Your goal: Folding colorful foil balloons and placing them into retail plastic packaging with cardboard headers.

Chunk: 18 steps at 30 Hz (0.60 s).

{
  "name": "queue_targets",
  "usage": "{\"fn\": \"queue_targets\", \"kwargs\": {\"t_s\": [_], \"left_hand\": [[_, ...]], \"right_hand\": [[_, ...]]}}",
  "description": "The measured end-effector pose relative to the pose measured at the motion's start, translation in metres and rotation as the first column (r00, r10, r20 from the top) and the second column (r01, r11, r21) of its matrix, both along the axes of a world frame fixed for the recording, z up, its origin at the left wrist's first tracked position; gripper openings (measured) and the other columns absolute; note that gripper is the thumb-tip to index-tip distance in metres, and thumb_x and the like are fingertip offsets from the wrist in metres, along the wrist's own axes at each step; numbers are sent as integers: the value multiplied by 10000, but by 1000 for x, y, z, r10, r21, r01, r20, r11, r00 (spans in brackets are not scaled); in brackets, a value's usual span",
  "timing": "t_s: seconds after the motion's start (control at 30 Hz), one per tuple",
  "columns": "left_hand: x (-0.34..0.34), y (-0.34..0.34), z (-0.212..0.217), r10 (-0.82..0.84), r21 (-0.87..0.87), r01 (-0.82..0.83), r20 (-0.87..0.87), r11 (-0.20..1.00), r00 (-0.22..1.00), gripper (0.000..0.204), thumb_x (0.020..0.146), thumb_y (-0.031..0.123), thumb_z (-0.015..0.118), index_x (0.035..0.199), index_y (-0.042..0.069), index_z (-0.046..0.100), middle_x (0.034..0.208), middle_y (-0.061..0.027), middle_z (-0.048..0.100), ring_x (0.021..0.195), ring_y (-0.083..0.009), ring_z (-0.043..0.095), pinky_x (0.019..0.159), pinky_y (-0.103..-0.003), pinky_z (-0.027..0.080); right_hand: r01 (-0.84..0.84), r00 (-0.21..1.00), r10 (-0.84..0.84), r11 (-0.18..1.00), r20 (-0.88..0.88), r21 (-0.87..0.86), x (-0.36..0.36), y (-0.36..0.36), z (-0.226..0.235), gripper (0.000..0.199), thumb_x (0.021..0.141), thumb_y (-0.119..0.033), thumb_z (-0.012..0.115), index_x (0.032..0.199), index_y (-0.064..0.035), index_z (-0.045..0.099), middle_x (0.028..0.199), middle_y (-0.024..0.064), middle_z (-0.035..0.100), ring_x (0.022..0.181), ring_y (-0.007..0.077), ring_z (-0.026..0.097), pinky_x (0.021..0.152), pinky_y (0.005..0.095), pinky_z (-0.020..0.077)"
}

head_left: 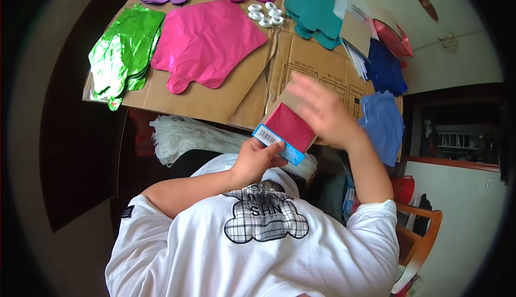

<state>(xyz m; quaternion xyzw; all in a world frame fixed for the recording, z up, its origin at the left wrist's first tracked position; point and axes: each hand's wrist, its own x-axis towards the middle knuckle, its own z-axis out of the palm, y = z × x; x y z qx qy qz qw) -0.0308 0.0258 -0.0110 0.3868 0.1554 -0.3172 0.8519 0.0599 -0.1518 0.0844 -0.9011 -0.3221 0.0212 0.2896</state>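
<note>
White shirt near; pink packet just past it

Left hand pinches its near blue end; right hand is at its right, blurry fingers stretched out, empty.

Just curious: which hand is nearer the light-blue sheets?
Right. The right hand is left of the light-blue sheets; the left hand is farther left, holding a packet.

The red packet at centre looks smooth; upper left, crinkled green foil shines glossily on matt brown cardboard.
</note>
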Motion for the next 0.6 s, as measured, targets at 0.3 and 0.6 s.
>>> {"fn": "queue_targets", "kwargs": {"t_s": [0.3, 0.6], "left_hand": [[4, 19, 1, -100, -55, 102, 33, 993, 994, 224, 959, 145, 596, 1149, 27, 600, 1048, -75, 680, 904, -167, 677, 767, -303, 591], [8, 25, -9, -188, -93, 193, 59, 977, 980, 238, 957, 144, 602, 1173, 46, 586, 1069, -73, 681, 921, -193, 682, 799, -340, 587]], "right_hand": [[108, 918, -4, 965, 397, -239, 197, 26, -27, 162, 787, -154, 647, 922, -71, 681, 938, 103, 616, 911, 322, 613, 791, 420, 509], [198, 977, -169, 947, -131, 253, 138, -12, 14, 129, 846, -107, 634, 945, -31, 663, 864, 81, 673, 799, 189, 667, 722, 297, 527]]}}
